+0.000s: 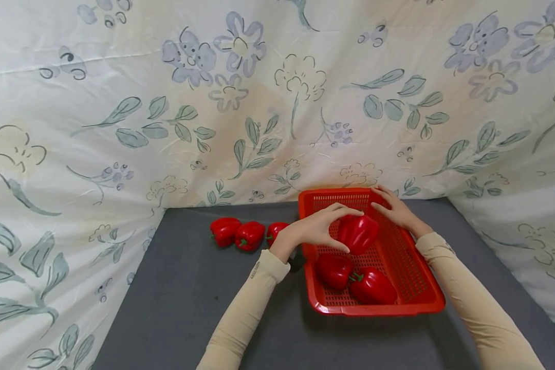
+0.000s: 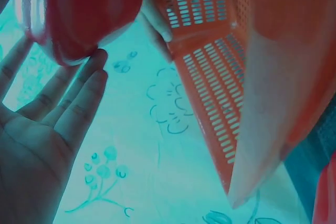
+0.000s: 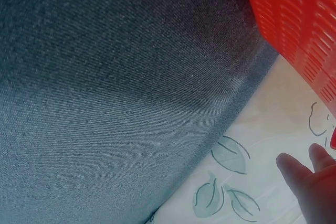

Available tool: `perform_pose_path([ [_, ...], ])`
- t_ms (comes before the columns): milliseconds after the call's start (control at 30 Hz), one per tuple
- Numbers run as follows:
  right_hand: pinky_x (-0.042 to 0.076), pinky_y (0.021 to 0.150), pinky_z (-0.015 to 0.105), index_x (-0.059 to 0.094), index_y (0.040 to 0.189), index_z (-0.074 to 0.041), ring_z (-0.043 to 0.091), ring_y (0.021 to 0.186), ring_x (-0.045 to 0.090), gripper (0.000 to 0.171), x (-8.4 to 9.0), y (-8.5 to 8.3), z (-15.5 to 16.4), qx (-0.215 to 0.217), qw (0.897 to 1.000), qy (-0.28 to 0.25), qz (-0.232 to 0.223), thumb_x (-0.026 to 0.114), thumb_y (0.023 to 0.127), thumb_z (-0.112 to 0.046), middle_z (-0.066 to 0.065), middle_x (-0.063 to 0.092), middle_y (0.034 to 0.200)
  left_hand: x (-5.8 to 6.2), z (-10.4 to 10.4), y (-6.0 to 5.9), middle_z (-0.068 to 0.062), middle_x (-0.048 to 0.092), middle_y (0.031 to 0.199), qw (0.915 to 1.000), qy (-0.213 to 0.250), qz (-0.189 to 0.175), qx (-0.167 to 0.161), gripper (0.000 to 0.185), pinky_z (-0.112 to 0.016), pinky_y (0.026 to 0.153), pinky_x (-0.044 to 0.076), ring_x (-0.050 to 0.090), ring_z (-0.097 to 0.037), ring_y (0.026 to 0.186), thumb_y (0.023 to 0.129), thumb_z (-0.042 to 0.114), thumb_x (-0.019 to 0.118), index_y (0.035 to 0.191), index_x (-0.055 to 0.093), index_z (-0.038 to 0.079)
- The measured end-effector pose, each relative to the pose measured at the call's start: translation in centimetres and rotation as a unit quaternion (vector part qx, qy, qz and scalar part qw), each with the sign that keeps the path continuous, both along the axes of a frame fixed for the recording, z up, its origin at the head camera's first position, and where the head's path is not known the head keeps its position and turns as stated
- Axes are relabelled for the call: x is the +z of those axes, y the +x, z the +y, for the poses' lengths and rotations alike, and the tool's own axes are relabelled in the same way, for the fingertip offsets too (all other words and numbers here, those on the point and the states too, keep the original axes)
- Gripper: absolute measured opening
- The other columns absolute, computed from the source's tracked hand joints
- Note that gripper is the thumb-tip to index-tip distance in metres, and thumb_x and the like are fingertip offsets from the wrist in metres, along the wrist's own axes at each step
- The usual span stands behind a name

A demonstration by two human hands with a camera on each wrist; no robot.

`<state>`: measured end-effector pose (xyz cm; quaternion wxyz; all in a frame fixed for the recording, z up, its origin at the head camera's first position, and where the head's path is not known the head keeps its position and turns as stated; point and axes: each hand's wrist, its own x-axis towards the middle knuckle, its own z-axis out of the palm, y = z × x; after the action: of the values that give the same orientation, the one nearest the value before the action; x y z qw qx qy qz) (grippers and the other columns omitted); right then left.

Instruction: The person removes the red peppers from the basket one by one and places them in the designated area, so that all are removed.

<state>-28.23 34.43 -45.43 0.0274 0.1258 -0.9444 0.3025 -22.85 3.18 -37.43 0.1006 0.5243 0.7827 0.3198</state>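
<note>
In the head view my left hand grips a red bell pepper and holds it over the far half of a red slotted basket. The thumb is under the pepper and the fingers curve over its top. The left wrist view shows the same pepper at my fingertips, with the basket beside it. My right hand lies with straight fingers at the basket's far rim, just right of the pepper. Two more peppers lie in the basket's near half.
Three red peppers sit in a row on the grey table, left of the basket. Floral cloth walls the table at the back and on both sides. The right wrist view shows grey tabletop and a basket corner.
</note>
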Motion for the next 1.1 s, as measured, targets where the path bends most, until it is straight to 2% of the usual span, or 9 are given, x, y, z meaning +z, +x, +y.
perform_pose_path([
  [200,0.014,0.101,0.069,0.023,0.147,-0.007,0.046,0.137,0.011,0.064,0.0,0.0,0.0,0.001,1.0,0.0,-0.002,0.046,0.096,-0.038,0.021,0.007,0.153,0.0,-0.9,0.5,0.004,0.037,0.134,0.9996,0.023,0.012,0.014,0.079,-0.018,0.085,0.047,0.038,-0.006,0.116,0.072,0.037,0.077,0.139,0.036,0.032],
  [400,0.015,0.102,0.068,0.024,0.146,-0.006,0.046,0.137,0.012,0.063,0.0,0.1,0.0,0.0,1.0,-0.001,0.0,0.047,0.096,-0.036,0.021,0.008,0.153,0.0,-2.0,1.0,0.005,0.038,0.135,0.9985,0.047,0.008,0.025,0.08,-0.019,0.084,0.048,0.038,-0.007,0.118,0.07,0.038,0.079,0.138,0.037,0.034],
  [800,0.014,0.102,0.068,0.024,0.146,-0.006,0.045,0.137,0.01,0.062,0.0,0.3,0.0,0.01,1.0,-0.009,0.005,0.048,0.096,-0.034,0.021,0.007,0.153,0.0,-4.4,1.6,0.006,0.038,0.133,0.9964,0.068,0.016,0.049,0.079,-0.019,0.083,0.049,0.039,-0.007,0.117,0.07,0.038,0.078,0.138,0.037,0.034],
  [1100,0.014,0.102,0.068,0.024,0.146,-0.006,0.046,0.137,0.011,0.063,0.1,0.1,0.1,0.01,1.0,-0.006,0.003,0.047,0.096,-0.036,0.021,0.007,0.153,-0.3,-6.1,2.2,0.006,0.038,0.133,0.9932,0.093,0.022,0.067,0.08,-0.027,0.084,0.052,0.039,-0.008,0.117,0.07,0.035,0.079,0.138,0.036,0.034],
])
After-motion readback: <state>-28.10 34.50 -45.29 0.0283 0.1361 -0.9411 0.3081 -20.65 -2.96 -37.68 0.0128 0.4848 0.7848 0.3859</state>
